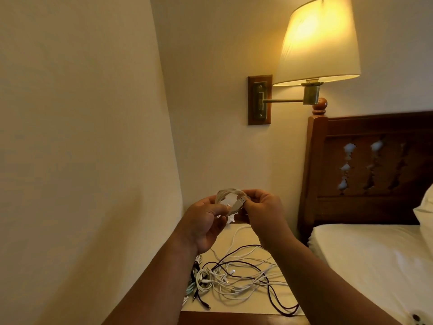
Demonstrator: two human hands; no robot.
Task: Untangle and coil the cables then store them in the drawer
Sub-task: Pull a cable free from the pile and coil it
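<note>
One white coil (228, 195) is held up in the air above the nightstand (234, 303), near the wall. The left hand (203, 221) grips its lower side with curled fingers, and the right hand (262, 209) pinches the plug (241, 202) at the cable's end against the loops. This cable looks nearly wound, with only its tail left to tuck. It is the first that can be counted as coiled, though a couple of small bundles at the heap's left edge may also be wound; they are too crowded to tell. Most of the work remains: the heap (236, 275) lies tangled on the nightstand below the hands. It holds several white cables and at least one dark cable (271, 294), and their exact number cannot be read. No drawer shows, so nothing appears stored yet. Counted: two hands, one coil in hand, one heap. Around them are one lit lamp (318, 41) on the wall and one bed (365, 254) to the right.
</note>
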